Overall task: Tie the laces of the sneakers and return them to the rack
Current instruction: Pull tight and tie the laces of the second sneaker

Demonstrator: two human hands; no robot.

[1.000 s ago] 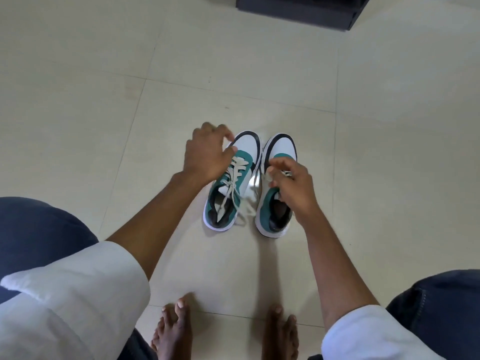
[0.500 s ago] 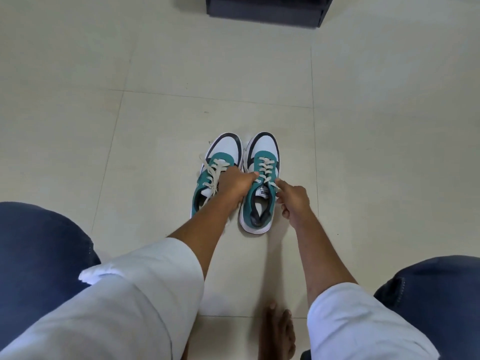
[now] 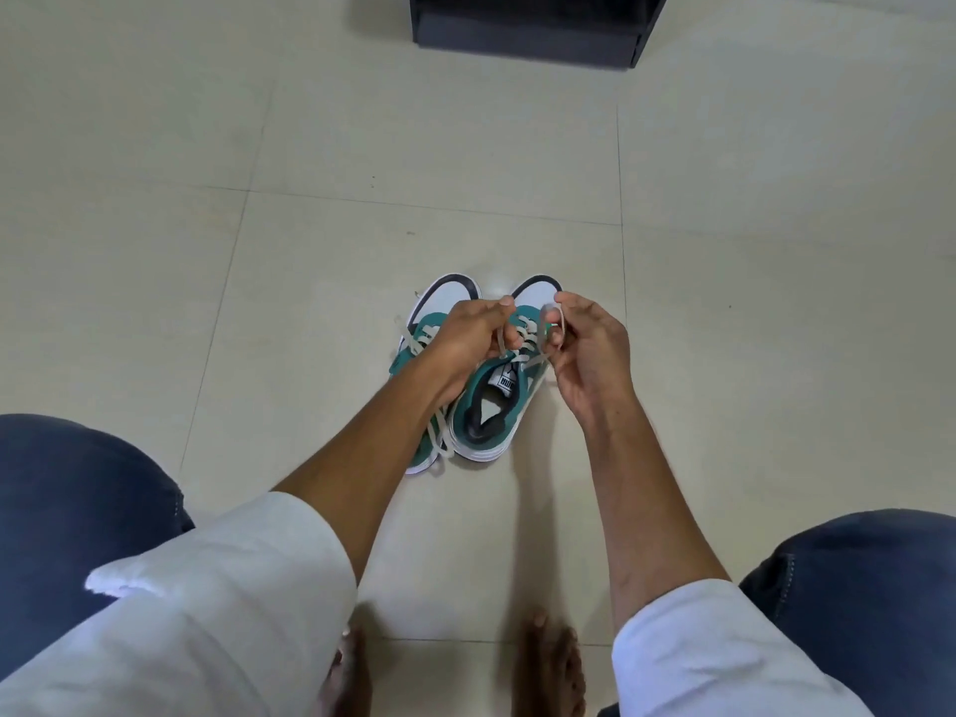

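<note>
Pinching right sneaker's laces [image 3: 528,337], left hand [image 3: 468,336], right hand [image 3: 587,349], fingers clamped, Puma tongue label [image 3: 506,381]

You work in soft, even daylight; the floor [image 3: 465,173] carries a pale sheen at upper right. Shadows under your forearms stay faint. Your sleeves [image 3: 217,613] and feet [image 3: 548,670] blur near the bottom edge, where the wide lens bends the tile lines.
</note>
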